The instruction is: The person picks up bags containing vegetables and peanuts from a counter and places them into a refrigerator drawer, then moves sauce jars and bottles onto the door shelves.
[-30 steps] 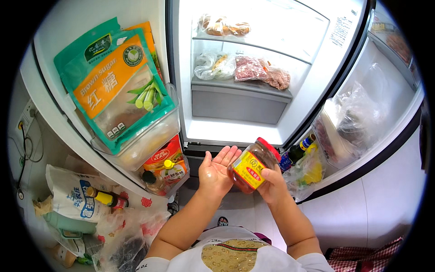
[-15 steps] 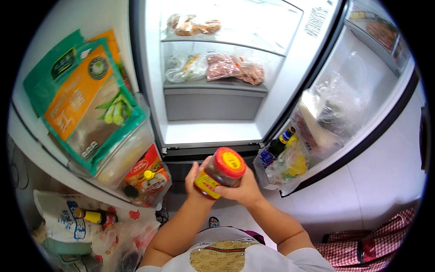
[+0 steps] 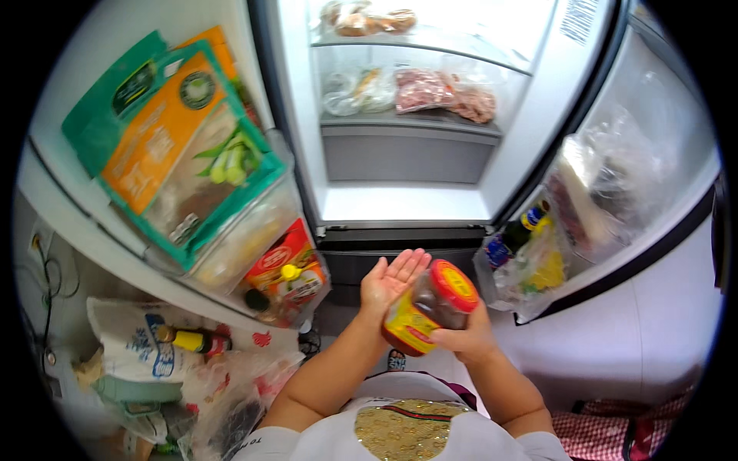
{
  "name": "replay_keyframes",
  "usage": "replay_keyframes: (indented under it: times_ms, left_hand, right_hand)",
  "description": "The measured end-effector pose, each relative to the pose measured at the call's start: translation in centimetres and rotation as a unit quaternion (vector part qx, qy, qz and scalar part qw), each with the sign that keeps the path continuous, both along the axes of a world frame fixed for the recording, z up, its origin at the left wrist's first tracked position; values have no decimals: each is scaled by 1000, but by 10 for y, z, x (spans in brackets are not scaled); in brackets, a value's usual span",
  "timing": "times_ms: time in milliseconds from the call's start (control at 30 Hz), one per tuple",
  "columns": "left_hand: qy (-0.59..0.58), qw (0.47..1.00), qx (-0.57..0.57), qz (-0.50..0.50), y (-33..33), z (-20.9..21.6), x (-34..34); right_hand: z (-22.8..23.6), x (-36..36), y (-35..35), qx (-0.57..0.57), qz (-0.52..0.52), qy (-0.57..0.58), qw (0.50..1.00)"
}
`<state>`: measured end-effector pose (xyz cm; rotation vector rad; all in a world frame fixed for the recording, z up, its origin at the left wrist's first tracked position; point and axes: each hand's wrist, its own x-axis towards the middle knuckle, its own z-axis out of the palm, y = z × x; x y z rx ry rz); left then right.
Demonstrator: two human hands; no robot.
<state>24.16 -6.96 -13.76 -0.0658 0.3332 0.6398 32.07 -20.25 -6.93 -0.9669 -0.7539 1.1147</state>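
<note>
A glass jar (image 3: 419,311) with a red lid and a yellow label, its contents dark reddish brown, is gripped by my right hand (image 3: 470,336). The jar leans, its lid toward the upper right. My left hand (image 3: 392,283) lies palm up just left of the jar, fingers stretched out, with nothing in it. Both hands are in front of an opened fridge (image 3: 407,201). On its middle shelf are bags of pinkish meat (image 3: 424,90), and above them a clear bag of brown food (image 3: 361,19).
The left door (image 3: 280,165) holds a large green-and-orange bag (image 3: 146,173) and a red packet (image 3: 283,257). In the right door are dark bottles (image 3: 529,223) and plastic-wrapped food (image 3: 592,184). At lower left, a dark bottle (image 3: 196,339) lies on a white sack (image 3: 123,361).
My left hand has come off the jar and opened palm up. The right hand alone now holds the jar. The view has shifted, so the fridge appears further right and higher.
</note>
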Motion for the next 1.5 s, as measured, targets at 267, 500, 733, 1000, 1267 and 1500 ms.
replay_keyframes:
  times_ms: [267, 500, 733, 1000, 1267, 1500]
  left_hand:
    - [3, 999, 29, -34, -14, 10, -14]
    - [-358, 922, 114, -91, -15, -28, -17]
    - [-149, 983, 109, -18, -28, 33, -51]
    - [-18, 976, 212, 45, -11, 120, -148]
    - [62, 926, 344, 146, -22, 201, -199]
    - [212, 766, 511, 328, -28, 219, -194]
  right_hand:
    - [5, 0, 8, 18, -10, -204, 979]
    - [16, -24, 27, 58, 4, -176, 983]
    - [53, -33, 47, 107, 7, -143, 984]
    - [102, -28, 67, 177, -50, -113, 976]
    - [119, -15, 106, 220, -19, -69, 973]
    - [131, 12, 130, 253, 140, -90, 953]
